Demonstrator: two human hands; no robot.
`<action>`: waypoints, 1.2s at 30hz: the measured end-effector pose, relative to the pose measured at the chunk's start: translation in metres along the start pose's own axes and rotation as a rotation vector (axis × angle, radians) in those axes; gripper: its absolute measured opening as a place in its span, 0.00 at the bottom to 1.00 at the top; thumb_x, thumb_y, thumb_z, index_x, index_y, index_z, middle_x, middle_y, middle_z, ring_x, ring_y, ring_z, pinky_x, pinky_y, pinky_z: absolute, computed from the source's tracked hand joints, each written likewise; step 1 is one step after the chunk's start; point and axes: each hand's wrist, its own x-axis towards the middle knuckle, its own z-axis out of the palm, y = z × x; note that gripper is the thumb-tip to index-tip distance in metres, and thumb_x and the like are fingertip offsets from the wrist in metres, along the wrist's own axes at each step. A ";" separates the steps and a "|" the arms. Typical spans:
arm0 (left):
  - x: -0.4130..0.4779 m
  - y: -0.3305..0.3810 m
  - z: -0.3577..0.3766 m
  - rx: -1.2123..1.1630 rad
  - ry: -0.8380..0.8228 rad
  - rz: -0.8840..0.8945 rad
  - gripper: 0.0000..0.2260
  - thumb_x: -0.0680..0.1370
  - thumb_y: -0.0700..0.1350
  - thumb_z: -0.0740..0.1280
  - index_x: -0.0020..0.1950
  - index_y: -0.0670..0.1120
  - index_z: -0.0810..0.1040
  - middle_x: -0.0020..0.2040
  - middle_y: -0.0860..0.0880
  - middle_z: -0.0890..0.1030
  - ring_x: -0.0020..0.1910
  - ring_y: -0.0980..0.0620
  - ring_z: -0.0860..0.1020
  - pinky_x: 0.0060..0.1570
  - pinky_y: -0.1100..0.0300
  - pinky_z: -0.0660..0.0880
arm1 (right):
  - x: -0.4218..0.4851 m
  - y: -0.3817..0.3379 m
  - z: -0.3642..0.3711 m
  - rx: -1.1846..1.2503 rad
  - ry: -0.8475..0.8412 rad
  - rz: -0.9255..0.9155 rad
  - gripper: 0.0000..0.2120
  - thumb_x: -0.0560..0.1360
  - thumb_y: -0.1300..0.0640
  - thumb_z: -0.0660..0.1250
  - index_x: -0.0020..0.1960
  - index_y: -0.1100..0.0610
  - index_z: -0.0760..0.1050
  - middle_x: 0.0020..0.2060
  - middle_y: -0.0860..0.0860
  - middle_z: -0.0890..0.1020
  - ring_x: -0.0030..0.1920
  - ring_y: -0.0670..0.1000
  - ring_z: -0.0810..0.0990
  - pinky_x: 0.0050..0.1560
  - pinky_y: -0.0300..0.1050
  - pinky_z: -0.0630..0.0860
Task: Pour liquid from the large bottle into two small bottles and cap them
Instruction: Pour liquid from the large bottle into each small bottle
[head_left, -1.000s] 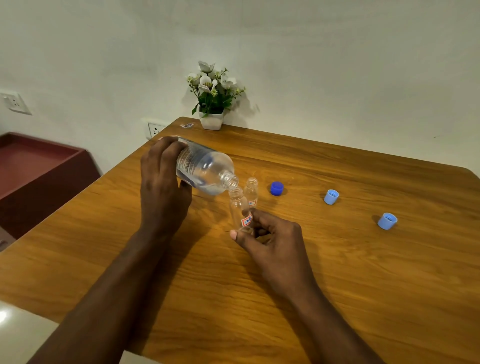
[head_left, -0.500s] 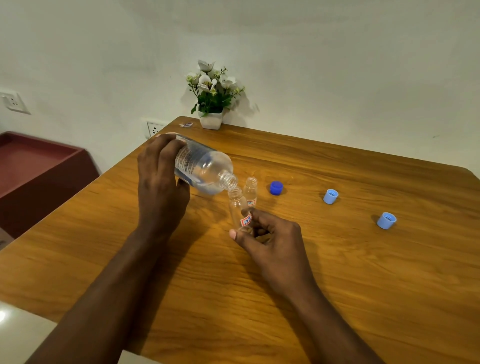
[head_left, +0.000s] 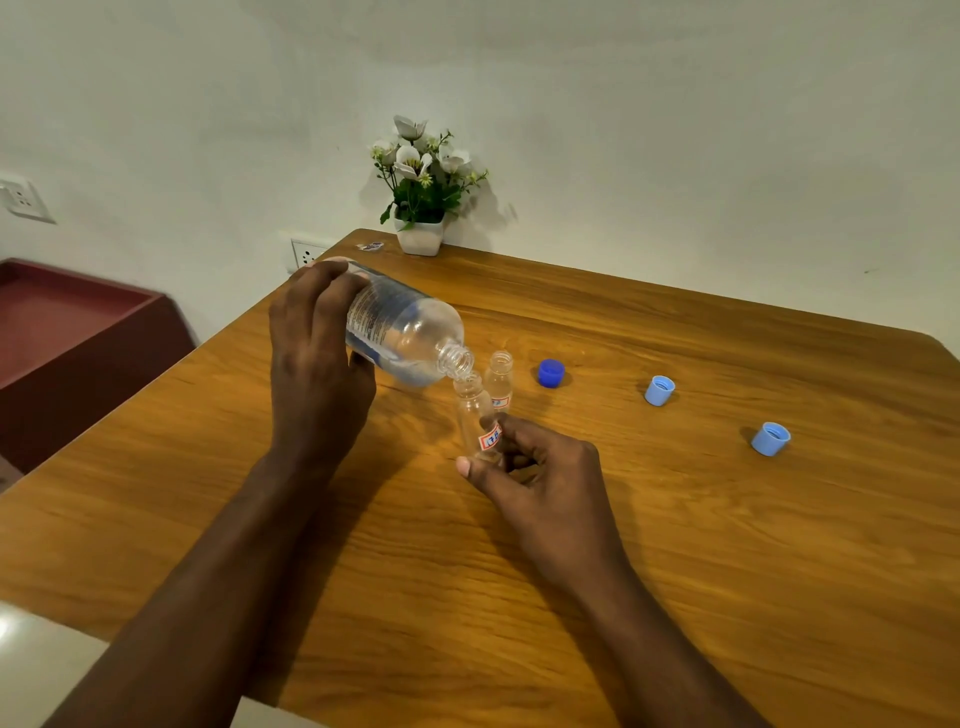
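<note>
Two hands busy, left hand (head_left: 317, 364) holding tilted large bottle (head_left: 402, 338), mouth over small bottle (head_left: 475, 415) gripped by right hand (head_left: 540, 478).

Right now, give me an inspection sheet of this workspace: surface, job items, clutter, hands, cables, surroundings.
Surface: wooden table, no spill seen.
Job's things: large bottle tilted, mouth at the near small bottle; far small bottle upright, uncapped; dark blue cap and two light blue caps loose on the table.
Clutter: small wrapper beside the flower pot.
Hands: left hand grips the large bottle; right hand holds the near small bottle.
Cables: nothing seen.
Surroundings: white wall, two sockets, red cabinet.
</note>
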 end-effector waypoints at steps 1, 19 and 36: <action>0.000 0.001 0.000 0.001 0.004 -0.001 0.25 0.70 0.30 0.70 0.63 0.42 0.67 0.63 0.35 0.73 0.64 0.38 0.70 0.64 0.55 0.68 | 0.000 0.000 0.000 0.003 0.002 0.001 0.09 0.70 0.56 0.75 0.50 0.49 0.83 0.35 0.43 0.83 0.36 0.41 0.79 0.38 0.40 0.77; 0.000 0.000 0.001 0.008 0.018 0.012 0.24 0.70 0.30 0.70 0.63 0.42 0.68 0.63 0.35 0.73 0.64 0.38 0.70 0.64 0.55 0.67 | 0.000 0.001 0.001 0.023 0.012 0.016 0.09 0.70 0.56 0.76 0.50 0.50 0.83 0.40 0.44 0.85 0.40 0.45 0.82 0.43 0.47 0.78; 0.000 0.000 0.001 0.002 0.027 0.024 0.25 0.70 0.29 0.70 0.63 0.41 0.68 0.63 0.37 0.72 0.64 0.40 0.69 0.64 0.54 0.68 | 0.001 0.004 0.001 0.022 0.000 0.009 0.10 0.70 0.57 0.75 0.51 0.51 0.83 0.41 0.44 0.86 0.41 0.44 0.83 0.44 0.47 0.79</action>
